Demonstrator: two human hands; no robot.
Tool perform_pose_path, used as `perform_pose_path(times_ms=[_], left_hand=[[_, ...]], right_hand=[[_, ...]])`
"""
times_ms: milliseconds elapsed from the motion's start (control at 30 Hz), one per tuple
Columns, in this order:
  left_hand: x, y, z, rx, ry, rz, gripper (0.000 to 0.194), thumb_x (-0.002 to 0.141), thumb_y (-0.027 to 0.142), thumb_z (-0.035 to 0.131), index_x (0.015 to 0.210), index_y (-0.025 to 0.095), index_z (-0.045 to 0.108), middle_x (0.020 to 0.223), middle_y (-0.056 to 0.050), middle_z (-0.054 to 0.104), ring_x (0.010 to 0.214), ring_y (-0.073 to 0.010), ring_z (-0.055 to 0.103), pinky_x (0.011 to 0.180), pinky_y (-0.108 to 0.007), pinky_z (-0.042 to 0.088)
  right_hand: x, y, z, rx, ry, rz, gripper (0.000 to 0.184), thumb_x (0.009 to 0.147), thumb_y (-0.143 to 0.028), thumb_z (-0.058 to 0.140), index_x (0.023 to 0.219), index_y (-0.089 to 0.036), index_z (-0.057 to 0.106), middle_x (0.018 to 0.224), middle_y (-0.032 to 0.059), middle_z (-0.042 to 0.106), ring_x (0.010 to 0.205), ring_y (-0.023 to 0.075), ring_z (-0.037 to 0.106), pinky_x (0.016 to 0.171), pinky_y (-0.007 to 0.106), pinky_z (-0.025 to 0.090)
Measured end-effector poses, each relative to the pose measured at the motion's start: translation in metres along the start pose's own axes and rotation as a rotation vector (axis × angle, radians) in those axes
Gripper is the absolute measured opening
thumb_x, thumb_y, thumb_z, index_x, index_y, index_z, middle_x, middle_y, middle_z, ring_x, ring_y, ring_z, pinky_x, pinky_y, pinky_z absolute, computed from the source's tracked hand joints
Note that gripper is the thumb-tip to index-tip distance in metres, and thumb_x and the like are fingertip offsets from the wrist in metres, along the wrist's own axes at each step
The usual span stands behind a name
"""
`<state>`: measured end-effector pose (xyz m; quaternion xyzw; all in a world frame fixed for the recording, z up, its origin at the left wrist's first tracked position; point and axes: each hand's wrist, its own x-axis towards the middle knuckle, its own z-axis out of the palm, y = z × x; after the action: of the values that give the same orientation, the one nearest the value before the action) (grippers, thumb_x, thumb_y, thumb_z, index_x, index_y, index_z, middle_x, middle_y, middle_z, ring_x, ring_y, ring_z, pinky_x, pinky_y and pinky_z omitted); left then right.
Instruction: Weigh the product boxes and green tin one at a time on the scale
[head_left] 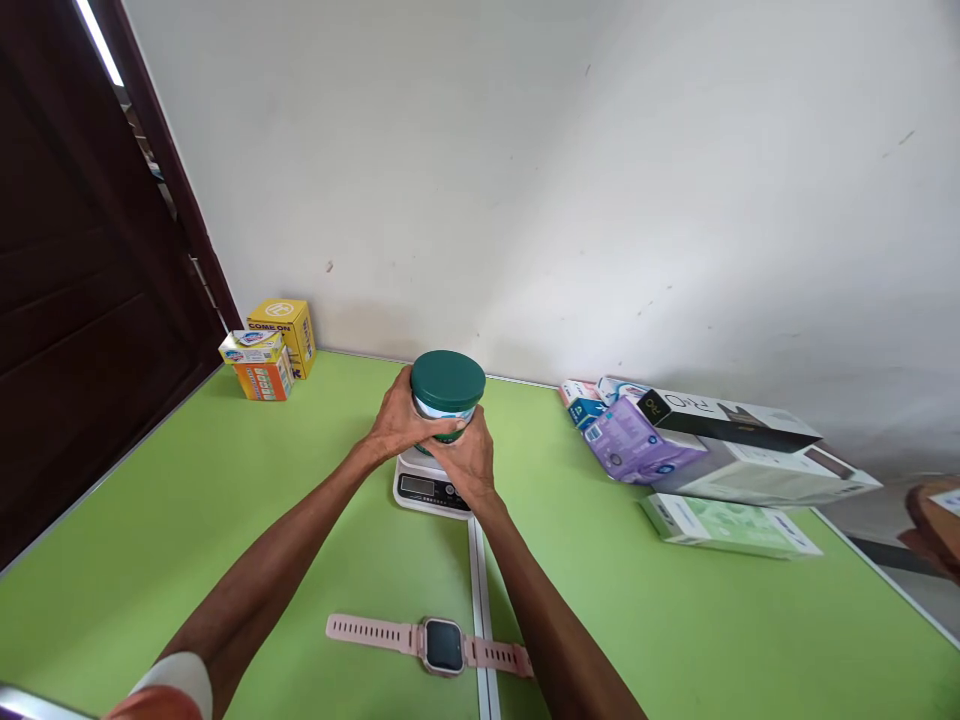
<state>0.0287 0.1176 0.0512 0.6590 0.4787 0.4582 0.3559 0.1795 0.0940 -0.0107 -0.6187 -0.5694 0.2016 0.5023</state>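
Note:
Both hands clasp a round tub with a dark green lid (448,378), one from each side. My left hand (401,420) wraps the tub's left side, its thumb across the front. My right hand (472,455) curls round the right side, closed on the same tub. Directly beneath is a white kitchen scale (431,490) with a dark display and buttons; the hands hide whether the tub's base touches it. Nearer to me lies a pink smartwatch (443,645), strap stretched out flat, its right end partly behind my right forearm.
On the green table (247,530), a yellow box (300,335) and an orange box (264,380) stand at the back left. At the right lie a purple pack (637,440), a long white-and-black box (735,420) and a green-white box (731,525). A wall rises behind.

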Motion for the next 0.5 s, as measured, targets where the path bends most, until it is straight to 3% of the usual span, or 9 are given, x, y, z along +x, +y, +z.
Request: perform_pose_path(times_ms=[167,267,367,433,500], left_hand=[[0.004,-0.001,0.000,-0.011,-0.036,0.023,0.106,0.056,0.059,0.105,0.142,0.018,0.058,0.141,-0.019,0.072,0.131,-0.0392,0.070,0.113,-0.053,0.059],[0.001,-0.010,-0.003,-0.071,-0.078,0.054,0.121,0.056,0.073,0.101,0.152,0.017,0.054,0.156,-0.024,0.062,0.144,-0.0439,0.062,0.123,-0.058,0.052],[-0.011,-0.033,-0.004,-0.204,-0.030,0.054,0.115,0.076,0.091,0.078,0.164,0.024,0.047,0.176,-0.021,0.045,0.163,-0.0441,0.044,0.134,-0.060,0.039],[-0.022,-0.054,-0.002,-0.280,0.047,-0.003,0.104,0.090,0.096,0.055,0.167,0.028,0.044,0.181,-0.017,0.039,0.171,-0.0411,0.034,0.138,-0.060,0.032],[-0.032,-0.075,0.004,-0.332,0.113,-0.094,0.104,0.092,0.099,0.043,0.170,0.030,0.041,0.183,-0.017,0.037,0.172,-0.0398,0.032,0.140,-0.060,0.029]], right_hand=[[0.001,0.001,0.003,-0.009,0.000,0.040,0.079,0.062,-0.063,0.089,0.126,-0.024,0.061,0.122,0.0161,0.079,0.108,0.0408,0.077,0.087,0.052,0.063],[0.000,0.005,0.000,0.044,-0.034,0.032,0.091,0.063,-0.066,0.091,0.137,-0.023,0.061,0.134,0.0184,0.076,0.122,0.0424,0.073,0.100,0.058,0.061],[-0.007,0.021,-0.010,0.152,-0.050,0.021,0.106,0.072,-0.077,0.086,0.156,-0.023,0.054,0.164,0.0220,0.058,0.152,0.0434,0.056,0.122,0.063,0.049],[-0.012,0.038,-0.015,0.254,0.005,0.051,0.105,0.086,-0.086,0.069,0.166,-0.022,0.046,0.178,0.0210,0.043,0.165,0.0405,0.042,0.133,0.064,0.037],[-0.016,0.056,-0.016,0.350,0.060,0.104,0.102,0.096,-0.091,0.048,0.170,-0.020,0.044,0.180,0.0209,0.040,0.169,0.0378,0.037,0.138,0.063,0.029]])
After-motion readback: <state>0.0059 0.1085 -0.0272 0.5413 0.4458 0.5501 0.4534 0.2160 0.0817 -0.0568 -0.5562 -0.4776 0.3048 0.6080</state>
